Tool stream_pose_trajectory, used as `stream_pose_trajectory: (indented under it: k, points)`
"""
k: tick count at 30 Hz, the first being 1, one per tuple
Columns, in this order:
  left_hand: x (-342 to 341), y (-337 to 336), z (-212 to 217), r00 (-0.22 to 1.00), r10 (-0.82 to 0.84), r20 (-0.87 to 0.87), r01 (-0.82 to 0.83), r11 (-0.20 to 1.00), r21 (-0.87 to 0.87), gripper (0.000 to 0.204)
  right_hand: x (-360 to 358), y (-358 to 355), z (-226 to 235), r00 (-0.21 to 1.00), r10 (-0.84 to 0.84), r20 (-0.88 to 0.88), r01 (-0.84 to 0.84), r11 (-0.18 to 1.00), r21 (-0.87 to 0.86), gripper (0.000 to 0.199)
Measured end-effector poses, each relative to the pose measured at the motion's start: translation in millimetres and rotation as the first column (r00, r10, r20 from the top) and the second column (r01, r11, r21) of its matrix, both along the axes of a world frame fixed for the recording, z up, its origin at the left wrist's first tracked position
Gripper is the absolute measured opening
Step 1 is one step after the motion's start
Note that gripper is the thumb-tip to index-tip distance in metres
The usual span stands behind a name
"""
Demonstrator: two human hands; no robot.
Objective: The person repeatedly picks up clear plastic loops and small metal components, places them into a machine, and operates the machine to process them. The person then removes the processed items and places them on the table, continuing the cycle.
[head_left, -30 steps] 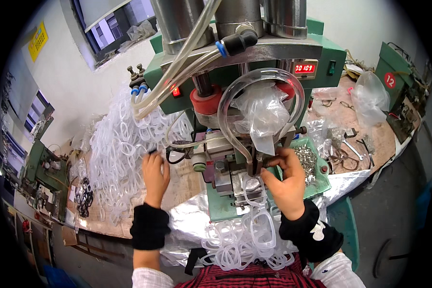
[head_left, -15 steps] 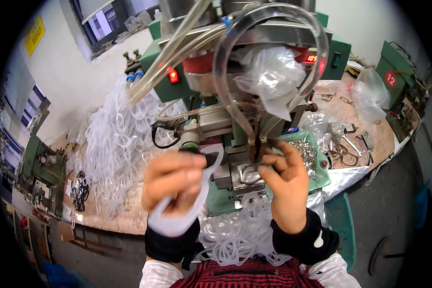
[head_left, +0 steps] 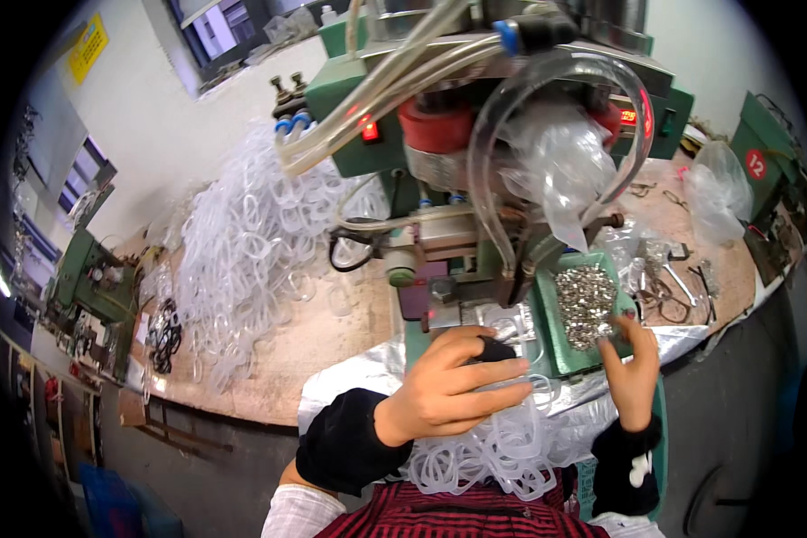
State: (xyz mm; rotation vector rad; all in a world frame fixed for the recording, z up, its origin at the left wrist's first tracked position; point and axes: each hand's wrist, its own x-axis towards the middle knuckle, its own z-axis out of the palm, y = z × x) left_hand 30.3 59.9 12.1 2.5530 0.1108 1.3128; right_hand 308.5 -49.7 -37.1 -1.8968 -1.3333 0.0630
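My left hand (head_left: 457, 387) hovers over a heap of clear plastic loops (head_left: 484, 457) by my lap. Its fingers stretch to the right with nothing plainly between them, and a black cover sits on one digit. Just beyond is the machine's small metal fixture (head_left: 511, 321), partly hidden by that hand. My right hand (head_left: 635, 372) is at the right edge of a green tray (head_left: 565, 360) of small shiny metal pieces (head_left: 585, 305). Its thumb and forefinger are bent together over the pieces; whatever they hold is too small to make out.
A green press (head_left: 350, 81) with clear hoses stands ahead. Left of it a big mound of clear loops (head_left: 251, 233) covers the table. A wrench (head_left: 681, 282), dark bands and plastic bags lie to the right. Silver sheeting (head_left: 359, 363) covers the front edge.
The loop my left hand held is out of it, and that hand has moved right, over the lap heap. My right hand has gone from the fixture to the metal pieces. The view has shifted.
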Motion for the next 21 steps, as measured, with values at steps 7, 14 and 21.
stream_pose_trajectory:
  k: [7, 14, 21]
  points:
    - [-2, -14, -2, 0.999, 0.027, -0.035, -0.03, 0.997, -0.076, 0.033, -18, 37, -19, 0.974, -0.033, 0.226, 0.012, 0.995, 0.095, 0.022]
    - [-82, -54, -49, 0.587, 0.801, 0.117, -0.796, 0.598, -0.093, 0.038, -28, 49, -19, 0.952, -0.122, 0.28, 0.069, 0.979, 0.189, 0.015]
    - [-158, 95, -43, 0.417, 0.89, -0.184, -0.895, 0.437, 0.085, 0.014, -26, 68, -5, 0.963, -0.023, 0.269, -0.047, 0.967, 0.252, 0.008]
